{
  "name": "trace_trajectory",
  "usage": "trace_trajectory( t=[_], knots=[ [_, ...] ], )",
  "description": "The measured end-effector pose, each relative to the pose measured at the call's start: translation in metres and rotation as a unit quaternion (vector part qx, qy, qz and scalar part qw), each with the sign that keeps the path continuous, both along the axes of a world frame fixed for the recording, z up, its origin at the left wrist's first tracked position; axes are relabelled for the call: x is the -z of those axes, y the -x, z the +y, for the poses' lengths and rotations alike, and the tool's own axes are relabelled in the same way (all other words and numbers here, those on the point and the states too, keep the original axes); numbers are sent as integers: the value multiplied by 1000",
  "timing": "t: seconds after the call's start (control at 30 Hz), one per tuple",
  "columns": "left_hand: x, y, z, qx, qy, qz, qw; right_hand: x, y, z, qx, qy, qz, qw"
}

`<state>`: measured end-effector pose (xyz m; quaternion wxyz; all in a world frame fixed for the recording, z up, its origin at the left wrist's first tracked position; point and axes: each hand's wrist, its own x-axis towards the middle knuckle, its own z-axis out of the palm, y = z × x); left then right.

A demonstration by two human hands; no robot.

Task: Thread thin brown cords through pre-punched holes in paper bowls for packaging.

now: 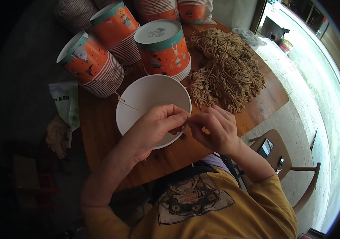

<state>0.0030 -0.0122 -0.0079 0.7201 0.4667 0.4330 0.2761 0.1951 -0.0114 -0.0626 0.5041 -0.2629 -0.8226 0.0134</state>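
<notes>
A white paper bucket (138, 91) stands open end up in front of me on the table. A thin tan cord (129, 105) is tied or looped at its left rim and runs across the mouth toward my hands. My left hand (160, 123) reaches over the bucket, thumb and finger pinched together near the right rim. Touching or almost touching its fingertips, my right hand (216, 129) is pinched just outside that rim. The cord's end between the fingertips is mostly hidden. Beyond my right hand lies a large heap of tan cord lengths (231, 69).
Upside-down stacks of orange and teal paper buckets (162, 53) fill the far side of the wooden table (269, 89). A white and green plastic bag (67, 104) hangs at the left edge. On the right, a chair (283, 153) holds a phone (266, 147) and keys (280, 162).
</notes>
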Motion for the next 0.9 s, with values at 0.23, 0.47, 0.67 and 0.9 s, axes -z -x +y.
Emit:
trace_trajectory(
  t=[0.23,0.47,0.67,0.9],
  knots=[
    [-1,-7,-10,0,-94,91,991,7,5,-8,-91,324,182,924],
    [2,-9,-11,-15,-180,133,975,3,1,-9,-181,516,326,771],
    [9,-6,-9,-29,-229,92,969,2,2,-12,-183,549,325,748],
    [9,-9,-8,-38,-237,124,963,6,0,-12,-210,555,326,736]
  ],
)
